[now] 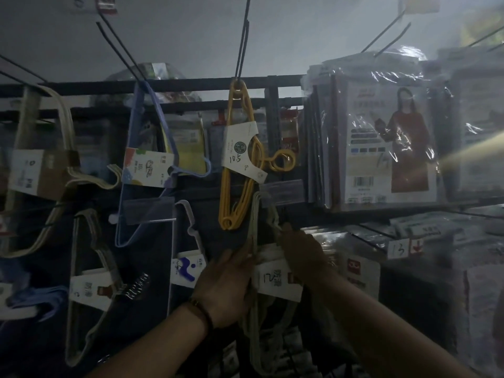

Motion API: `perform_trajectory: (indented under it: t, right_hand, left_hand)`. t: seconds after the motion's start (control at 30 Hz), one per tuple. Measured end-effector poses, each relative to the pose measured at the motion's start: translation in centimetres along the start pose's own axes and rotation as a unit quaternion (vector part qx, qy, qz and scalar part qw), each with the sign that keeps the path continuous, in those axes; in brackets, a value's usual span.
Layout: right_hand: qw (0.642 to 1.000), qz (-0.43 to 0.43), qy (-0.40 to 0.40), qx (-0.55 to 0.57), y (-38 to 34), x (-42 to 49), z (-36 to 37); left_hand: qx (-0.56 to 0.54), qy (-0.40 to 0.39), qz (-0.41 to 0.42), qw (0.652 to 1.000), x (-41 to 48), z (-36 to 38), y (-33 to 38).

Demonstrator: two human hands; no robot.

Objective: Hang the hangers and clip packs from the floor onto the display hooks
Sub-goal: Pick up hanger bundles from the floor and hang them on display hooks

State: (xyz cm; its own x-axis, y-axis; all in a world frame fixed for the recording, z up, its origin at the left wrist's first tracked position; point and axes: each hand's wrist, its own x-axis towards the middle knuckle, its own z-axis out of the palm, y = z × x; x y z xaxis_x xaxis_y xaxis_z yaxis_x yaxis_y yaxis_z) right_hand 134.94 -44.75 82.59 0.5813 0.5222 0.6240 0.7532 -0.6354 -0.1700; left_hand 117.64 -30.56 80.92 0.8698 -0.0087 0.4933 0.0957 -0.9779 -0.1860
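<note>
A bundle of grey-green hangers [257, 230] with a white label marked 12 [275, 279] hangs low in the middle of the dim display. My left hand [226, 285] grips the bundle's left side below the label's height. My right hand [302, 252] holds its upper right part, near a hook [272, 203] with a clear price tag. Directly above hangs a yellow hanger pack [240, 162] marked 10.5 on its own hook. The floor is out of sight.
More packs hang to the left: blue hangers [147, 165], beige hangers [41, 170], grey hangers [90, 285], white hangers [188, 241]. Plastic-wrapped garment packs [381, 137] fill the right. Long wire hooks [242, 39] jut out overhead from the black rail [191, 85].
</note>
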Motion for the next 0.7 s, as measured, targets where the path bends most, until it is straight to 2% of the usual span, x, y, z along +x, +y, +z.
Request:
perform_trajectory:
  t: [0.07,0.17,0.3,0.47,0.53,0.6,0.7]
  right_hand:
    - [0.999,-0.007,-0.018,0.027,-0.3,1.0,0.3]
    - [0.998,0.027,-0.048,0.034,-0.8,2.0,0.4]
    - [0.997,0.027,-0.057,-0.04,-1.2,1.6,0.7]
    - [0.995,0.082,-0.04,-0.044,-3.7,-1.5,-1.3]
    - [0.995,0.101,-0.012,0.001,-6.3,-4.6,-2.0]
    - [0.995,0.056,-0.033,0.08,-10.4,-8.6,-1.9]
    - [0.976,-0.073,-0.129,0.157,-18.3,-15.1,-0.7]
  left_hand:
    - [0.01,-0.015,-0.013,1.0,0.0,-0.2,0.0]
    - [0.019,-0.05,-0.048,0.997,0.5,-0.5,0.2]
    - [0.003,-0.084,-0.075,0.994,-0.1,-1.9,1.0]
    - [-0.037,-0.152,-0.108,0.982,-7.0,-4.9,0.8]
    - [-0.065,-0.189,-0.141,0.97,-11.5,-6.6,0.0]
    - [-0.08,-0.215,-0.181,0.956,-17.3,-7.9,-0.8]
    - [-0.051,-0.223,-0.24,0.944,-28.2,-9.3,-2.4]
